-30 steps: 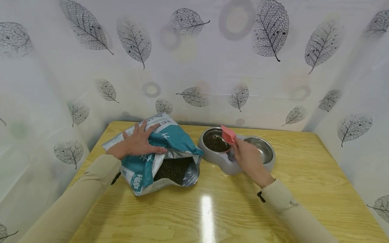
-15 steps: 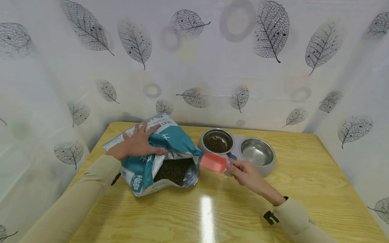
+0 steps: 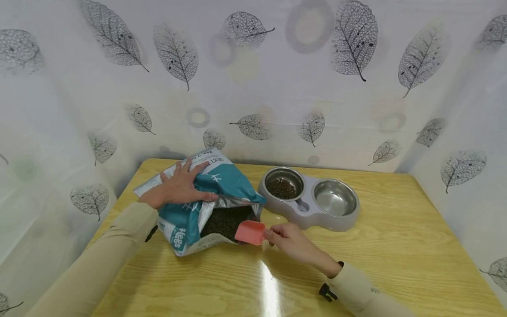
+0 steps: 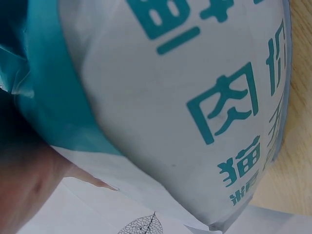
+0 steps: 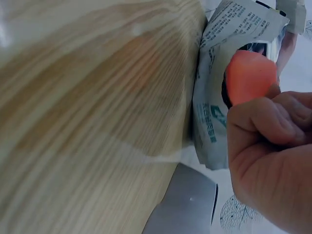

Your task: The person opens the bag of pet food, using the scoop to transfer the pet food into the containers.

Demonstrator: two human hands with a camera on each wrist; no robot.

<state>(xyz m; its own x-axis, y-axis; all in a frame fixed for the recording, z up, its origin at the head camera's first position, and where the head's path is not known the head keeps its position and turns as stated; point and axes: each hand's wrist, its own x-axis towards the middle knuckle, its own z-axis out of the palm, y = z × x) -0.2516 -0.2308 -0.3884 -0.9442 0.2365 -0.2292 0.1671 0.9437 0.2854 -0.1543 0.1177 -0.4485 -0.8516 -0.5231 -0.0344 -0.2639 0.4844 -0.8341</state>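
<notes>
A teal and white bag of cat food (image 3: pixel 231 180) lies on its side, its mouth facing me and brown kibble (image 3: pixel 222 222) showing inside. My left hand (image 3: pixel 180 185) rests on top of the bag with fingers spread. In the left wrist view the printed bag (image 4: pixel 161 97) fills most of the frame. The right hand (image 3: pixel 291 242) grips a pink scoop (image 3: pixel 250 232) by its handle. The scoop's front edge overlaps the right part of the bag's mouth. In the right wrist view the fingers curl round the handle, with the scoop (image 5: pixel 251 75) before the opening.
A grey double-bowl feeder (image 3: pixel 291 213) stands behind and right of the scoop. Its left steel bowl (image 3: pixel 291 172) has some kibble (image 3: pixel 280 188) in it, while the right steel bowl (image 3: pixel 334 198) is bare. Beneath everything is a wooden table (image 3: pixel 396 229), with leaf-patterned sheeting (image 3: pixel 269 88) behind.
My right hand has brought the scoop from over the left bowl down and left to the bag's mouth. The left hand and the bag have stayed put.
</notes>
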